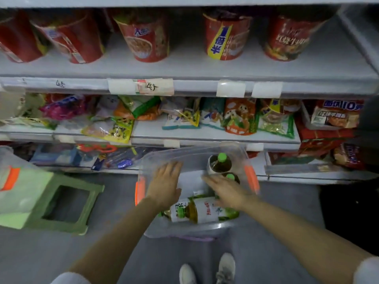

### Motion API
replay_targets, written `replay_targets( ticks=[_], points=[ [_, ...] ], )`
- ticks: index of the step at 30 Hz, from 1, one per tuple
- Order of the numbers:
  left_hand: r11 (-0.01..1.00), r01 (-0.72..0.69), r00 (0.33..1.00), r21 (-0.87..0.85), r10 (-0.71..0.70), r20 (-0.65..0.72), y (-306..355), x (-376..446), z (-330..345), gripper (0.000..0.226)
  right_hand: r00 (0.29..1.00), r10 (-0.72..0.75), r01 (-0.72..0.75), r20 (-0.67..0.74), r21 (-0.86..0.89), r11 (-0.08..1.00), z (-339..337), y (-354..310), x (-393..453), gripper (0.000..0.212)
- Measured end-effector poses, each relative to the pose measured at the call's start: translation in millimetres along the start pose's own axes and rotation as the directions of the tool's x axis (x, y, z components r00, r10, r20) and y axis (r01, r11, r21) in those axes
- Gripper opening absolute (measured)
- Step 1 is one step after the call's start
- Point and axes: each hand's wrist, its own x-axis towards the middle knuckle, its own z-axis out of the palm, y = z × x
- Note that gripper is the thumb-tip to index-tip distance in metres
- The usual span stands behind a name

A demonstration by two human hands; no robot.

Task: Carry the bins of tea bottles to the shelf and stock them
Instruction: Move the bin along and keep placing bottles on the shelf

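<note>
Stool (51, 199), green plastic, lay tipped on the floor at the far left, with another bin (10, 173) resting on it. Next I had my left hand (164, 184) flat over the left part of the clear bin (192, 149), fingers straight and close together, holding nothing. That bin stood on the floor against the foot of the shelf (184, 85). My right hand (227, 192) reached in over a lying tea bottle (196, 211) at the bin's near edge, fingers extended and slightly apart; I could not tell whether they touched it. Two upright bottles (220, 163) stood by the bin's right wall, one partly hidden behind that hand. My worry, as a guess only: the lying bottle could roll when gripped, or a careless reach could topple the upright pair. The lower shelves looked crowded with snack packets (240, 117), so placing bottles might knock some off.
</note>
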Motion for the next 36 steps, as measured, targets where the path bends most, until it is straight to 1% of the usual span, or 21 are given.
replay_targets(
  ticks=[1, 3, 5, 8, 10, 13, 16, 19, 21, 22, 24, 25, 27, 28, 29, 30, 31, 32, 33, 34, 36],
  points=[
    [1.000, 0.020, 1.000, -0.009, -0.019, 0.018, -4.2, -4.7, 13.0, 0.084, 0.992, -0.020, 0.020, 0.123, -0.005, 1.000, 13.4, -4.8, 8.4, 0.077],
    [0.998, 0.056, 0.998, -0.032, -0.055, 0.043, -11.0, -13.4, 35.5, 0.083, 0.956, -0.014, 0.005, 0.294, 0.031, 1.000, 39.0, -11.7, 23.8, 0.076],
    [0.994, 0.097, 0.993, -0.059, -0.093, 0.070, -16.8, -21.0, 53.1, 0.082, 0.921, 0.014, -0.046, 0.389, 0.072, 0.996, 55.9, -13.8, 36.2, 0.083],
    [0.982, 0.148, 0.983, -0.117, -0.133, 0.125, -22.2, -28.0, 72.1, 0.078, 0.868, 0.018, -0.084, 0.495, 0.111, 0.990, 64.5, -10.8, 43.5, 0.107],
    [0.979, 0.158, 0.979, -0.128, -0.139, 0.149, -22.8, -30.3, 78.4, 0.075, 0.875, -0.010, -0.057, 0.485, 0.123, 0.991, 66.7, -8.9, 42.3, 0.112],
    [0.969, 0.216, 0.955, -0.123, -0.184, 0.233, -24.4, -30.4, 84.8, 0.067, 0.923, -0.073, 0.013, 0.377, 0.161, 0.987, 71.0, -4.1, 38.6, 0.113],
    [0.950, 0.306, 0.893, -0.062, -0.264, 0.365, -24.1, -28.1, 91.1, 0.044, 0.968, -0.108, 0.077, 0.228, 0.140, 0.987, 76.1, -0.3, 30.5, 0.101],
    [0.912, 0.410, 0.784, 0.005, -0.356, 0.508, -16.3, -18.7, 95.6, 0.031, 0.986, -0.133, 0.146, 0.103, -0.129, 0.981, 86.0, -1.7, 31.8, 0.098],
    [0.854, 0.520, 0.676, 0.005, -0.415, 0.609, -13.6, -11.0, 104.5, 0.033, 0.992, -0.068, 0.093, 0.107, -0.252, 0.963, 88.8, -10.5, 37.6, 0.107],
    [0.814, 0.581, 0.622, -0.011, -0.436, 0.651, -12.2, -6.0, 109.8, 0.038, 0.994, -0.009, 0.038, 0.111, -0.262, 0.964, 89.2, -15.5, 40.3, 0.110],
    [0.726, 0.686, 0.526, -0.056, -0.441, 0.728, -8.3, 3.7, 114.8, 0.046, 0.989, 0.108, -0.087, 0.101, -0.196, 0.977, 85.5, -22.9, 44.4, 0.110],
    [0.664, 0.742, 0.475, -0.093, -0.423, 0.772, -5.2, 9.7, 116.1, 0.047, 0.986, 0.139, -0.124, 0.091, -0.147, 0.981, 82.2, -24.1, 45.9, 0.104],
    [0.474, 0.865, 0.385, -0.162, -0.421, 0.821, 2.7, 20.3, 116.3, 0.043, 0.985, 0.158, -0.157, 0.069, -0.027, 0.987, 75.4, -24.0, 47.2, 0.085],
    [0.321, 0.918, 0.358, -0.231, -0.424, 0.832, 4.8, 24.9, 120.0, 0.040, 0.984, 0.168, -0.171, 0.049, 0.050, 0.984, 72.7, -22.7, 48.2, 0.079],
    [0.113, 0.947, 0.320, -0.301, -0.420, 0.849, 7.9, 30.6, 123.2, 0.040, 0.981, 0.191, -0.192, 0.018, 0.135, 0.972, 70.9, -21.2, 49.7, 0.077],
    [-0.126, 0.911, 0.313, -0.393, -0.409, 0.857, 7.5, 35.7, 131.4, 0.043, 0.973, 0.230, -0.218, -0.025, 0.225, 0.950, 68.6, -20.8, 51.8, 0.078],
    [-0.331, 0.813, 0.326, -0.479, -0.422, 0.846, 3.4, 42.1, 147.1, 0.051, 0.958, 0.280, -0.248, -0.060, 0.314, 0.916, 66.3, -21.4, 54.8, 0.080],
    [-0.498, 0.680, 0.344, -0.538, -0.431, 0.834, 0.5, 48.8, 154.4, 0.053, 0.940, 0.333, -0.279, -0.072, 0.399, 0.874, 63.7, -22.1, 58.3, 0.083],
    [-0.610, 0.566, 0.353, -0.554, -0.428, 0.832, -3.4, 57.7, 167.1, 0.048, 0.922, 0.381, -0.306, -0.071, 0.471, 0.827, 61.4, -22.8, 61.2, 0.085],
    [-0.629, 0.517, 0.375, -0.581, -0.444, 0.814, -7.2, 66.1, 176.0, 0.048, 0.903, 0.424, -0.329, -0.067, 0.527, 0.783, 59.2, -23.1, 63.3, 0.085],
    [-0.501, 0.564, 0.411, -0.657, -0.519, 0.749, -3.1, 74.1, 164.5, 0.035, 0.867, 0.493, -0.354, -0.071, 0.609, 0.710, 56.6, -22.3, 64.3, 0.084]
  ],
)
